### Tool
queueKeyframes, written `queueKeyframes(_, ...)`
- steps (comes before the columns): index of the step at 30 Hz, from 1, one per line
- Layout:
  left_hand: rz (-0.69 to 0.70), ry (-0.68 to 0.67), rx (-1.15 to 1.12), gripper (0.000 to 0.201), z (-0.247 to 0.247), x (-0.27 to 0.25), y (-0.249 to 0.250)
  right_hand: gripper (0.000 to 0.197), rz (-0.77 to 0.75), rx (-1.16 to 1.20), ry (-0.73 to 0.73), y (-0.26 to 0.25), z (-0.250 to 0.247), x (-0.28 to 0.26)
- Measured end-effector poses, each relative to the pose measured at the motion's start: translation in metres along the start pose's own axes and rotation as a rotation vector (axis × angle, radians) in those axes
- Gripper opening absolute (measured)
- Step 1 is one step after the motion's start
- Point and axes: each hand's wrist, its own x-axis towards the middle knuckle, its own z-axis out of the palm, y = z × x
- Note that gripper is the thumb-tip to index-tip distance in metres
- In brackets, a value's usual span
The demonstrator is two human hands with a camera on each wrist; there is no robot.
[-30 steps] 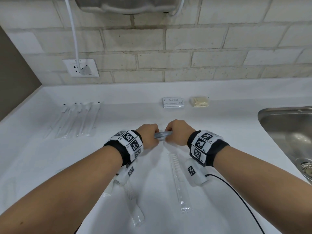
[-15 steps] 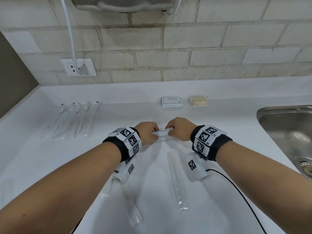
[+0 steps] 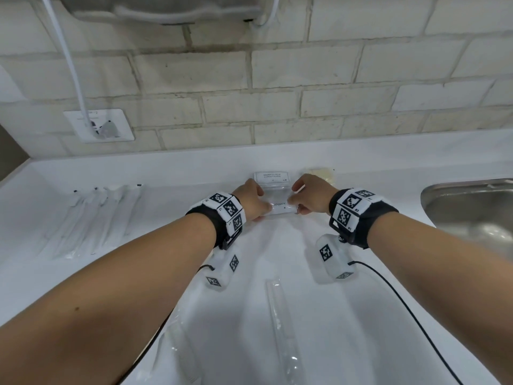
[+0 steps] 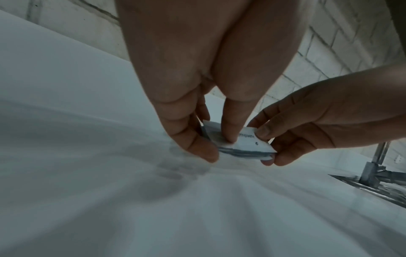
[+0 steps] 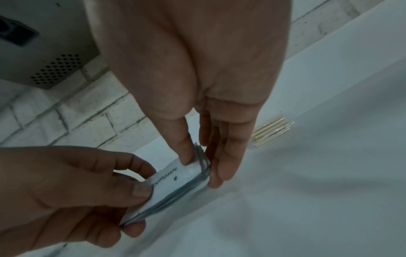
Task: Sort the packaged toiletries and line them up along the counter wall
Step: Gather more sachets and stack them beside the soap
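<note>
A small stack of white toothpaste sachets (image 3: 279, 208) (image 4: 246, 147) (image 5: 175, 187) hangs just above the counter, held at both ends. My left hand (image 3: 254, 204) (image 4: 211, 139) pinches its left end, thumb on top and fingers underneath. My right hand (image 3: 305, 200) (image 5: 197, 167) pinches its right end. Just behind lies a white shampoo sachet (image 3: 271, 177) near the wall, with a yellowish packet of sticks (image 3: 323, 173) (image 5: 272, 133) to its right. Several wrapped toothbrushes (image 3: 94, 218) lie in a row at the left.
A wrapped comb (image 3: 280, 323) lies near me in mid-counter, and another clear packet (image 3: 180, 354) lies at lower left. A steel sink (image 3: 472, 207) is at the right. A wall socket (image 3: 98, 126) with a white cable sits on the brick wall.
Both hands have carried the toothpaste sachets away from me, from mid-counter to just in front of the shampoo sachet by the wall.
</note>
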Motion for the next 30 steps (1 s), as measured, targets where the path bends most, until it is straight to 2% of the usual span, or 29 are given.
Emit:
queueKeyframes(2, 0.024, -0.006, 0.088, 0.007, 0.000, 0.008, 0.003, 0.009, 0.002, -0.045, 0.034, 0.000, -0.002, 0.008)
queueKeyframes(4, 0.038, -0.030, 0.167, 0.017, 0.000, 0.016, 0.002, 0.010, 0.024, -0.088, 0.025, 0.001, -0.002, 0.015)
queueKeyframes(6, 0.047, -0.035, 0.202, 0.022, 0.002, 0.021, 0.001, 0.002, 0.055, -0.109, -0.009, 0.001, -0.001, 0.020)
queueKeyframes(12, 0.103, -0.041, 0.259, 0.028, 0.006, 0.033, -0.003, 0.014, 0.094, -0.199, -0.058, 0.005, 0.006, 0.032)
queueKeyframes(17, 0.121, -0.126, 0.386, 0.026, 0.004, 0.034, 0.000, 0.023, 0.076, -0.210, -0.066, 0.004, 0.006, 0.032)
queueKeyframes(19, 0.099, -0.161, 0.428, 0.046, 0.004, 0.035, 0.000, 0.027, 0.049, -0.236, -0.051, 0.005, 0.006, 0.035)
queueKeyframes(22, 0.119, -0.160, 0.572, 0.057, 0.004, 0.038, -0.002, 0.030, 0.033, -0.290, -0.064, 0.005, 0.007, 0.036)
queueKeyframes(26, 0.128, -0.174, 0.606, 0.047, 0.004, 0.042, -0.001, 0.032, 0.031, -0.354, -0.110, 0.001, 0.007, 0.032)
queueKeyframes(28, 0.142, -0.180, 0.630, 0.044, 0.005, 0.043, 0.001, 0.042, 0.006, -0.419, -0.149, 0.001, 0.007, 0.031)
queueKeyframes(30, 0.145, -0.184, 0.646, 0.044, 0.005, 0.044, 0.001, 0.061, -0.024, -0.527, -0.179, 0.003, 0.006, 0.033)
